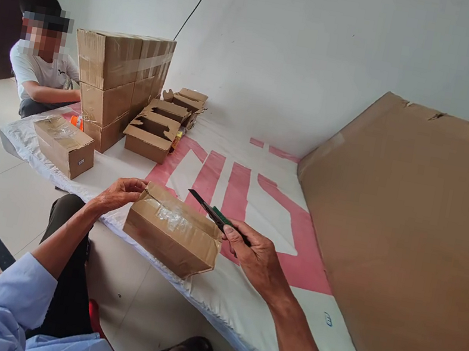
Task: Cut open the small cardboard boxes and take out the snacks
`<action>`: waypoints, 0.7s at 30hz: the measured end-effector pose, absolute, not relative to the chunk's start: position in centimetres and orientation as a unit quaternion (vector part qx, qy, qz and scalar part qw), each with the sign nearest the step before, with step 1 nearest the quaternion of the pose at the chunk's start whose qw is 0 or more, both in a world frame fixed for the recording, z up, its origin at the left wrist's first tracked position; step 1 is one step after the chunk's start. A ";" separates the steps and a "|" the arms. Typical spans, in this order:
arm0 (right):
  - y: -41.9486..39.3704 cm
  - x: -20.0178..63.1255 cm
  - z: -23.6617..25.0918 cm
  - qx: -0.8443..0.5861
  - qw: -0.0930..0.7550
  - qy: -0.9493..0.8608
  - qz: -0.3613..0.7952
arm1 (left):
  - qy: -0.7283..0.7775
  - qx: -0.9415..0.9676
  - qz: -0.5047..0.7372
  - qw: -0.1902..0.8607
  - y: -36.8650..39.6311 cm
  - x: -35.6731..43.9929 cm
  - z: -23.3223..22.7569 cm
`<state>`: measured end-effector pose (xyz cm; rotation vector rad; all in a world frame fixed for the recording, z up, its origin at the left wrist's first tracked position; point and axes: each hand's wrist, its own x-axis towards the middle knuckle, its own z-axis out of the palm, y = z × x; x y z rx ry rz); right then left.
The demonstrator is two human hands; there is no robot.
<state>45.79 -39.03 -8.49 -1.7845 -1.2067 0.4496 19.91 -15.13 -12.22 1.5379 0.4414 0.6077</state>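
A taped carton (pixel 172 231) on the pink-and-white sheet (pixel 247 311) is seemingly steadied at one corner by the left hand (pixel 118 194), finger grip unclear; a box cutter (pixel 217 216) is gripped by the right hand (pixel 254 257).

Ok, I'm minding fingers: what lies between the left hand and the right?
The box and the knife blade, in the head view.

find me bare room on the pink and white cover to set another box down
Widest: the cover between the open boxes and the large cardboard piece, beyond the knife in the right hand. A narrow gap lies between the open boxes and the lone taped box. Crowded: the left, where the stacked boxes stand close to both.
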 end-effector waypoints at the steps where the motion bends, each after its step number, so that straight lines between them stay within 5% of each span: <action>1: -38.9 45.7 -8.0 -0.724 0.446 -0.497 0.175 | 0.190 0.682 0.268 0.653 -15.3 19.8 -12.1; 21: -34.7 43.0 -2.7 -0.713 0.282 -0.605 0.213 | 0.141 0.717 0.251 0.635 -15.4 19.8 -12.1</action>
